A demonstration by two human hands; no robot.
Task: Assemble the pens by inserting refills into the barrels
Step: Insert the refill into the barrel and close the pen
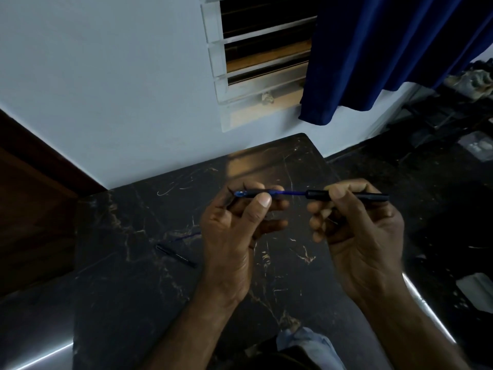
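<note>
Spare black barrel [176,256] and loose blue refill [186,237] lie close together on the dark marble table [128,198], left of the hands. Left hand [232,231] pinches the blue refill [289,193] between thumb and curled fingers, held level above the table. Its right end sits at the mouth of the black barrel [318,195], gripped by the curled fingers of the right hand [360,231].

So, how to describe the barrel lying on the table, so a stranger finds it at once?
Find the dark marble table below the window. Left of the left hand, a loose barrel lies flat on it, beside a thin blue refill. It is black and thicker, and unlike the held barrel in the right hand, nobody touches it.
</note>
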